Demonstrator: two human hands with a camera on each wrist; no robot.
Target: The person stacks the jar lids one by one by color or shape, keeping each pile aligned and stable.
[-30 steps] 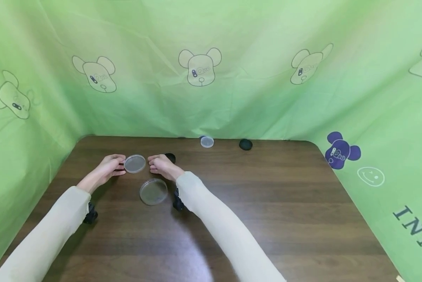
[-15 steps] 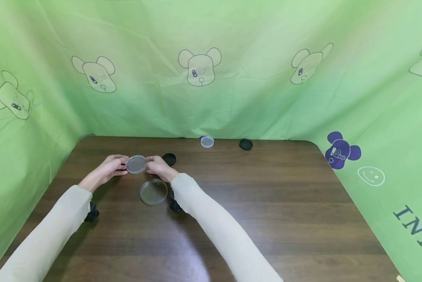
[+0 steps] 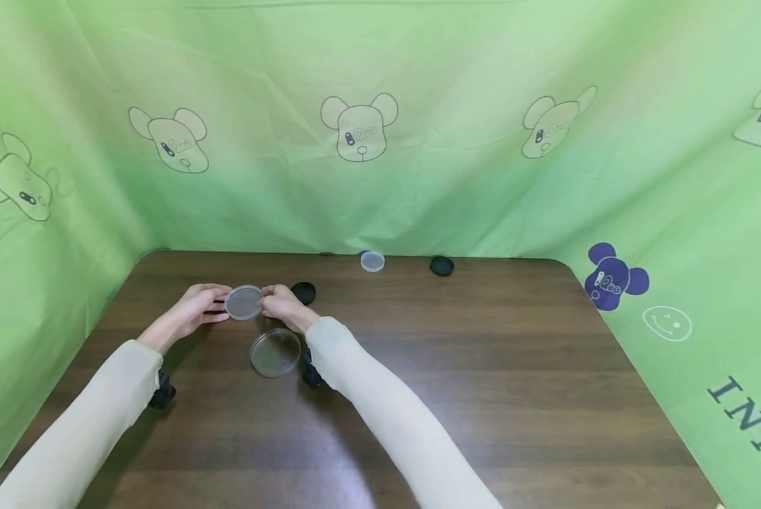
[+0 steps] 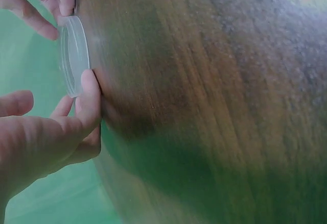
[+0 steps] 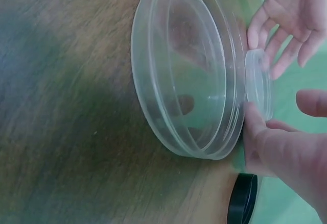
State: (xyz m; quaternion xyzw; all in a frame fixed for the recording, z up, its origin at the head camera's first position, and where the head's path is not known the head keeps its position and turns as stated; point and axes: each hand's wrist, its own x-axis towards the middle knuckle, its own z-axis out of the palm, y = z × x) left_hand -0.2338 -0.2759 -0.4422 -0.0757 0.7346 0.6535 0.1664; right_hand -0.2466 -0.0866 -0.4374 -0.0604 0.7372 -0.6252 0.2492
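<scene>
Nearest on the table (image 3: 514, 396) lies the big dish (image 3: 275, 353), flat and left of the middle; it sits on the near side of the hands, perhaps so that the work beyond it has room. Farther on and a little left, the small dish (image 3: 243, 302) is between the hands, its rim touched from both sides, which probably keeps it from sliding or tipping. The left hand (image 3: 197, 307) has relaxed fingers against the left edge, thumb apart; the right hand (image 3: 285, 309) meets the right edge likewise, thumb also apart. Just right of that hand and slightly farther is a black lid (image 3: 303, 293), seemingly placed within easy reach. By the far edge, well apart, lie a clear cap (image 3: 372, 261) and, to its right, a black cap (image 3: 442, 266), before the green cloth (image 3: 418, 191)
</scene>
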